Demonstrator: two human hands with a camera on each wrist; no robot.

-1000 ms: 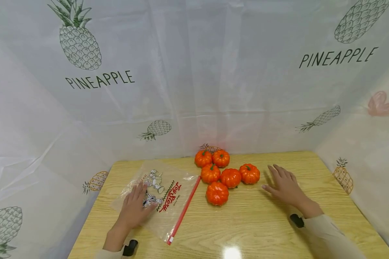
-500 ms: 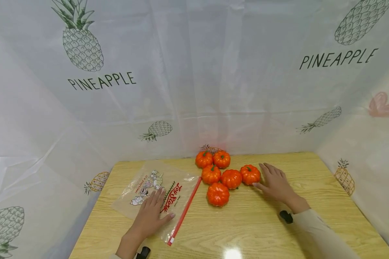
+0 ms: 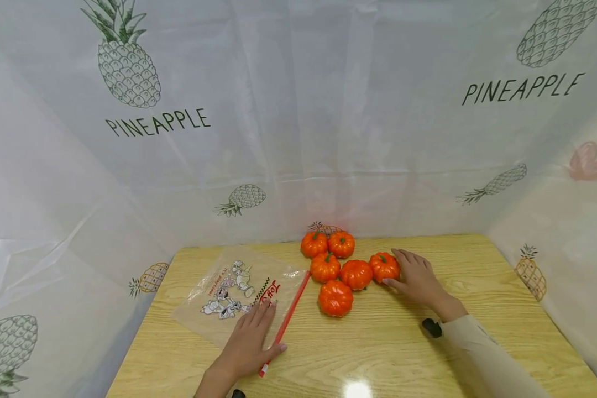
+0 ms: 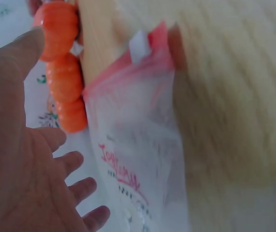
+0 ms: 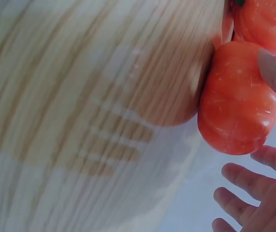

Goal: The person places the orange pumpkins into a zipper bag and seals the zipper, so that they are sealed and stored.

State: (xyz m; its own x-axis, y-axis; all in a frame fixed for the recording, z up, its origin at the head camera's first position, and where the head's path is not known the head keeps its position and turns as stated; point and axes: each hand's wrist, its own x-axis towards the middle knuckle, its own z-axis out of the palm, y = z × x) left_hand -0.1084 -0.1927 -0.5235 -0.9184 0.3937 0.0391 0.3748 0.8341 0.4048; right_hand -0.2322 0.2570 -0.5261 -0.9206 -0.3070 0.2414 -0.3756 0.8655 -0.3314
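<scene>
A clear zip bag [image 3: 265, 266] printed with red lettering and cartoon figures lies flat on the left of the table. My left hand [image 3: 247, 344] is over its lower right part, fingers extended and thumb across the red zip edge [image 3: 292, 307]; the left wrist view shows a gap between this hand and the bag [image 4: 138, 116]. At the right end of a pumpkin cluster, my right hand [image 3: 419, 281] reaches around the rightmost small orange pumpkin [image 3: 384, 266]. In the right wrist view the thumb overlaps this pumpkin [image 5: 237, 104], while the other fingers spread loosely past it. Firm contact is unclear.
Several more orange pumpkins [image 3: 335, 298] sit close together just right of the bag's zip edge. The wooden table [image 3: 408, 354] meets a white curtain [image 3: 328, 138] with pineapple prints at the back and sides.
My left hand has slid right and toward me across the bag, to its zip edge. My right hand has moved left, from beside the rightmost pumpkin to around it. The pumpkins have not moved.
</scene>
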